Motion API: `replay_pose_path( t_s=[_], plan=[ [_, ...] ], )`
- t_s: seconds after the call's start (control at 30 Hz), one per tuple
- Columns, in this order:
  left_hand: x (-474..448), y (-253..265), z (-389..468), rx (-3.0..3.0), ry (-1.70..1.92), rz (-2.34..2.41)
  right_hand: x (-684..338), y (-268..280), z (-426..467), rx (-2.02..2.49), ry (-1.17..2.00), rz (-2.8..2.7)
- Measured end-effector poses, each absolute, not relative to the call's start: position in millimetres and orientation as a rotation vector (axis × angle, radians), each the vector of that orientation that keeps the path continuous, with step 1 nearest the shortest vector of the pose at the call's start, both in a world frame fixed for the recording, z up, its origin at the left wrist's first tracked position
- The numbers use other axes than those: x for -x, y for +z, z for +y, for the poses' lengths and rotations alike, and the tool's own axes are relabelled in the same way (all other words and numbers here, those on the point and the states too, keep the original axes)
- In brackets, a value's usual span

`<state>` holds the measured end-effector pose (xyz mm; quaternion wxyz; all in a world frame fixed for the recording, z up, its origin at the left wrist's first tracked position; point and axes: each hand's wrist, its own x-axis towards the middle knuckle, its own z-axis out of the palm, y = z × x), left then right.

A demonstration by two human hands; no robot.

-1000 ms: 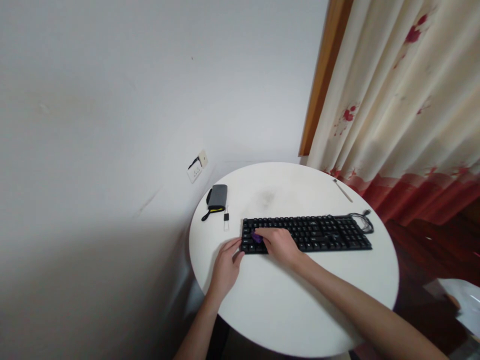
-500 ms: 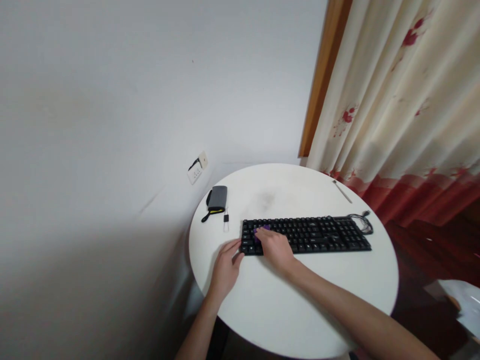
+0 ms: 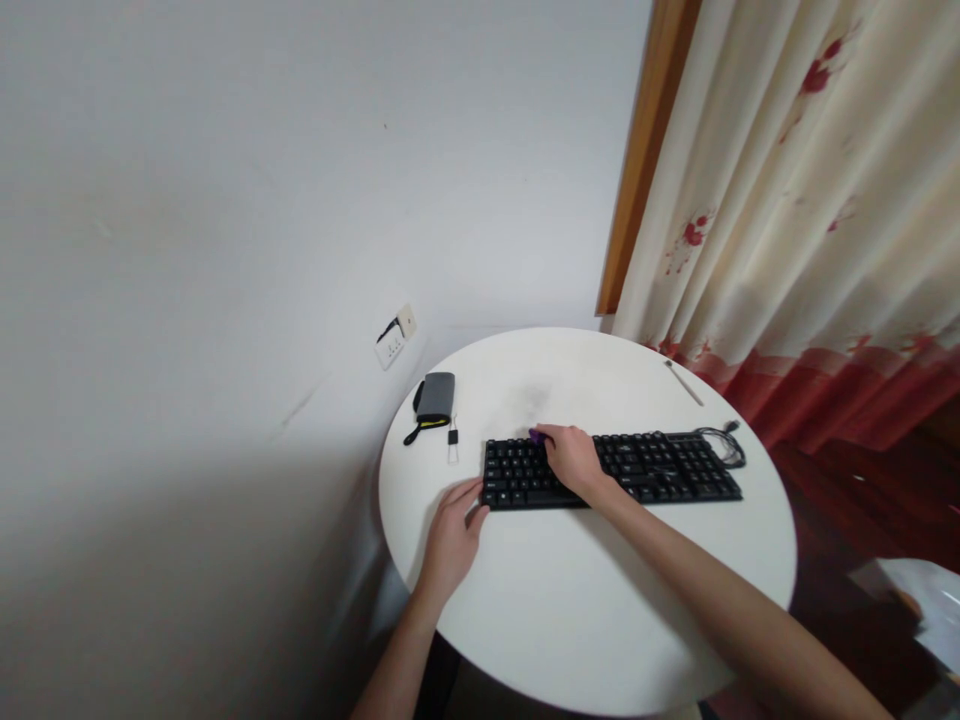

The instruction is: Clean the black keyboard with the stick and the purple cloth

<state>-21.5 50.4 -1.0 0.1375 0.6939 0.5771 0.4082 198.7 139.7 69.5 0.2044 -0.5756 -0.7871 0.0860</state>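
Note:
A black keyboard (image 3: pixel 675 470) lies flat across the round white table, its coiled cable (image 3: pixel 726 446) at the right end. My left hand (image 3: pixel 454 520) grips the keyboard's left end, fingertips on the side edge and thumb at the front corner. My right hand (image 3: pixel 571 458) is over the left half of the keys, closed on a small purple cloth (image 3: pixel 536 436). Most of the cloth is hidden under the fingers; the bit that shows is at the keyboard's back edge.
A grey folded pouch (image 3: pixel 436 397) with a black loop and a binder clip (image 3: pixel 453 437) lie left of the keyboard. Toward the back right of the white table (image 3: pixel 555 610) is a thin stick-like tool (image 3: pixel 684 383). Wall and sockets (image 3: pixel 390 347) stand close on the left, a curtain (image 3: pixel 750 250) on the right.
My right hand has slid with the purple cloth to the right and away from me, toward the keyboard's back edge. My left hand and the keyboard have stayed put.

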Motion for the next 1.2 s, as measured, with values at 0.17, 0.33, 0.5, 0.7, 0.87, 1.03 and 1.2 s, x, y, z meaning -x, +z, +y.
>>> replay_pose_path(
  t_s=[0.17,0.33,0.5,0.7,0.87,1.03,1.2],
  plan=[
    [22,-2,52,-2.008,1.164,1.668,-190,44,105,1.4,0.291,-2.246],
    [22,-3,53,-2.01,1.162,1.666,-188,36,55,1.161,0.398,-2.327],
    [22,-3,53,-2.003,1.175,1.658,-200,60,61,1.225,0.487,-2.23],
    [24,-6,54,-1.989,1.196,1.671,-207,77,122,1.531,0.249,-2.057],
    [23,-4,53,-1.994,1.179,1.674,-190,59,123,1.52,0.266,-2.206],
    [23,-3,54,-2.004,1.17,1.668,-180,39,76,1.231,0.334,-2.318],
    [23,-4,54,-2.008,1.172,1.659,-193,44,60,1.047,0.557,-2.322]
  ],
)
